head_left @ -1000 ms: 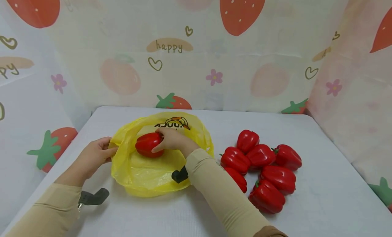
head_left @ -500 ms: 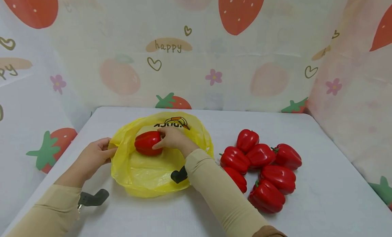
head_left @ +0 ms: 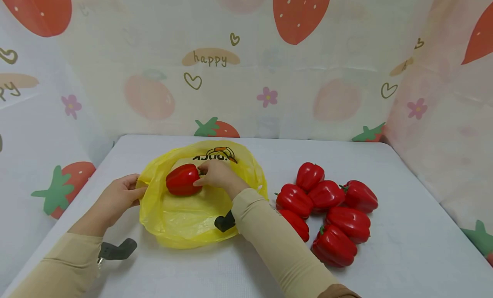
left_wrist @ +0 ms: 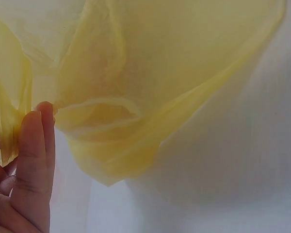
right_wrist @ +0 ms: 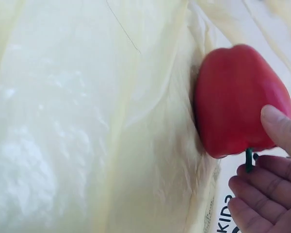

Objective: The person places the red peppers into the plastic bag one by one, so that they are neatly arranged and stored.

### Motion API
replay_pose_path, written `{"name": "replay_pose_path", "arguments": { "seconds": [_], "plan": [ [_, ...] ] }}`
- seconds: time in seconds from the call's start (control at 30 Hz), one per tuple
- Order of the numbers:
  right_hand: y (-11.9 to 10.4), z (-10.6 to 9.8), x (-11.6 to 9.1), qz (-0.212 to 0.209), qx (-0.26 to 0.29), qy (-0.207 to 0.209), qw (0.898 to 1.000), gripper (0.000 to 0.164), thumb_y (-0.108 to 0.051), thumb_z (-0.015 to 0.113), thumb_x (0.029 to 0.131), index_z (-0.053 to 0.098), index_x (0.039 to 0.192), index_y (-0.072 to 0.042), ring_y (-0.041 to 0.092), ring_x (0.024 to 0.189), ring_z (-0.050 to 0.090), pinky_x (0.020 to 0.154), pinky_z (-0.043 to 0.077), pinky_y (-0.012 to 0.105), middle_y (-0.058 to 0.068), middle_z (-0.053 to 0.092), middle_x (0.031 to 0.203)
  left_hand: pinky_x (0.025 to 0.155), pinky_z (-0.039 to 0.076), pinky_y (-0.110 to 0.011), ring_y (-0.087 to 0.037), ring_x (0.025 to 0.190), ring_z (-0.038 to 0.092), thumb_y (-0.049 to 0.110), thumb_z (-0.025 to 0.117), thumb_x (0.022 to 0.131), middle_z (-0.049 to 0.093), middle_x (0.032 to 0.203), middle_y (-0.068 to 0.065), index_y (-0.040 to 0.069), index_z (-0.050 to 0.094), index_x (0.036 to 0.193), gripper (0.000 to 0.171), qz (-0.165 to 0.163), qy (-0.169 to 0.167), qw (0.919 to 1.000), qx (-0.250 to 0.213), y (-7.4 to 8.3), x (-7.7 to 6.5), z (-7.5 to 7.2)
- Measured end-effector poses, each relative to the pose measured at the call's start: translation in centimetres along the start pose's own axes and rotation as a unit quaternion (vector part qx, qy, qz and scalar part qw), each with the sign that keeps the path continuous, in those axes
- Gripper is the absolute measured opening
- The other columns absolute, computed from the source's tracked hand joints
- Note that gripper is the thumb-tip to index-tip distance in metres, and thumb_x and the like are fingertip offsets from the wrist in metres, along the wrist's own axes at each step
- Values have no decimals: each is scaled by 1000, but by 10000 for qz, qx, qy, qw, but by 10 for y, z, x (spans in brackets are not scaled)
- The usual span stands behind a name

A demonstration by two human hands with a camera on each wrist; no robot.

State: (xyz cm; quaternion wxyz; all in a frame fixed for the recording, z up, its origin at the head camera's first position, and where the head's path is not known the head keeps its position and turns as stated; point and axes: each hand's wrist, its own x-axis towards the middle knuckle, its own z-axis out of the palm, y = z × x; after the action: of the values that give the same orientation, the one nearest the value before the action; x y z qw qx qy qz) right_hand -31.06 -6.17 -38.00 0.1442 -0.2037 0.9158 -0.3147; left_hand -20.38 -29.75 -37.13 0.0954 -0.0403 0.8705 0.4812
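Observation:
A yellow plastic bag (head_left: 185,241) lies spread with its mouth wide, a printed duck logo on its back inside. My left hand (head_left: 120,197) pinches the bag's left edge; in the left wrist view its fingers (left_wrist: 33,160) and thumb hold a gathered fold of the film. Inside the bag a red bell pepper (head_left: 181,180) lies on its side, green stem toward my right hand (head_left: 221,175). In the right wrist view, the thumb overlaps the side of the pepper (right_wrist: 235,99). The other fingers of the right hand (right_wrist: 269,194) are loosely extended by the stem, not wrapped round it.
Several more red bell peppers (head_left: 326,196) lie grouped on the white table (head_left: 408,246) to the right of the bag, one partly hidden by the right sleeve (head_left: 269,242). A black wrist mount (head_left: 118,249) juts from the left wrist. Printed cloth walls (head_left: 231,101) surround the table.
The pepper in the bag has shifted slightly left, away from the right hand's fingers, which have loosened on it. The left hand stays at the bag's edge.

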Motion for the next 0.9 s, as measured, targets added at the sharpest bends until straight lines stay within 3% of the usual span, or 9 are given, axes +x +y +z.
{"name": "replay_pose_path", "arguments": {
  "seconds": [0.4,0.9],
  "plan": [
    [-4,-5,-7,90,-144,111,9998,50,-32,75,75,62,119,-13,13,102,54,89,44,25,-2,62,116,88,49,-37,-27,102,52,42,53,90,50,125,-16,5,42,132,57,-11,-12,10000,55,1,1,1],
    [-5,-33,-16,-177,415,-89,9989,54,-28,75,76,58,124,-13,13,107,56,87,46,24,-1,63,115,87,49,-37,-26,101,53,40,52,92,51,126,-17,4,42,132,54,-28,13,10000,83,3,-1,3]
  ]
}}
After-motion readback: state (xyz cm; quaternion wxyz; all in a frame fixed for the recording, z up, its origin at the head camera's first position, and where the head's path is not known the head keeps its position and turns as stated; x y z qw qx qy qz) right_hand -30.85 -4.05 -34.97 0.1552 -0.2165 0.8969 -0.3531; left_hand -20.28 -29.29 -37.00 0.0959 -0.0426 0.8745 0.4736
